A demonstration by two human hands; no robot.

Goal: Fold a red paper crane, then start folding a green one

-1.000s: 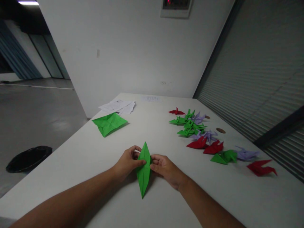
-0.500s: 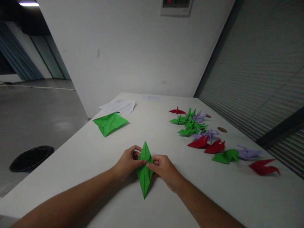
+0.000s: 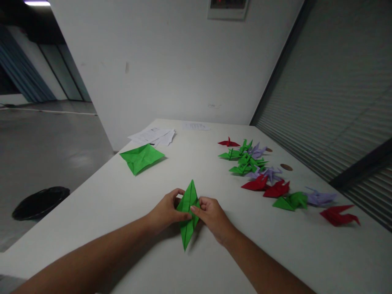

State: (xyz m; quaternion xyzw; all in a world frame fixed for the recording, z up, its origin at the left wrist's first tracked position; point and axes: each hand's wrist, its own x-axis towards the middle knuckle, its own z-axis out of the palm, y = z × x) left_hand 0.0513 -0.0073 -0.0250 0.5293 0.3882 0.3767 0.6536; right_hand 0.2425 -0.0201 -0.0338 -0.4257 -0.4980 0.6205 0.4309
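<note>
A green folded origami paper [image 3: 189,200], shaped like a long diamond with a crease down its middle, is held between both hands just above the white table [image 3: 147,261]. My left hand [image 3: 167,210] grips its left edge, thumb across the front and fingers behind. On the right edge, my right hand [image 3: 211,212] pinches it with the thumb on the front face; its other fingers are curled and partly hidden. The paper's upper and lower points stick out free, and the lower one tilts slightly left.
A creased green paper sheet [image 3: 142,158] lies at the left, near printed papers [image 3: 154,135]. Folded green cranes [image 3: 245,163], red cranes [image 3: 277,189] and purple cranes [image 3: 320,198] are spread along the right side. A black bin [image 3: 41,202] stands on the floor left of the table.
The green paper has tilted, its top point shifting right and its bottom point a little left and up. Both hands keep their hold; the left thumb has slid slightly right and down.
</note>
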